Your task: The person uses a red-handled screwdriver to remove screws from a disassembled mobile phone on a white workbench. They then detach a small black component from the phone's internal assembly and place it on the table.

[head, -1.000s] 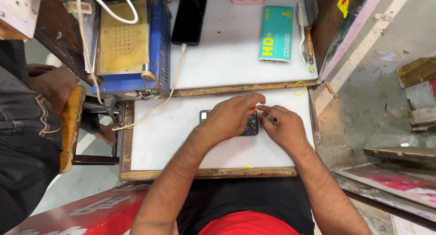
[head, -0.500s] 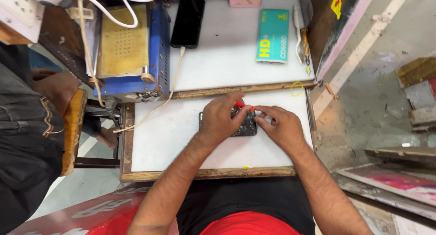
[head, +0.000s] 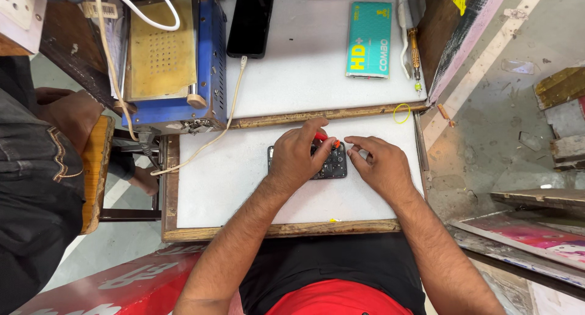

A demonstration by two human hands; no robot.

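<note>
The left hand (head: 297, 158) lies over the left part of a dark opened phone (head: 329, 164), its fingers curled together and pinched on a small red-handled tool (head: 326, 138) at the phone's upper edge. The right hand (head: 379, 164) sits just beside the phone's right end, fingers bent and close together, fingertips touching the phone's edge; whether they pinch anything cannot be told. Both hands meet over this one phone, which lies flat on a white work board (head: 231, 187) with a wooden rim.

Counted outward: one opened phone under the hands, and one second black phone (head: 251, 19) well above them, plugged into a white cable (head: 225, 120). One teal flat package (head: 369, 39) lies above the right hand, with one screwdriver (head: 414, 53) just to its right. One yellow rubber band (head: 401, 113) rests near the board's upper right corner. One blue heating machine (head: 167, 53) stands up and left of the left hand. Another person's hand (head: 70, 111) rests at the far left.
</note>
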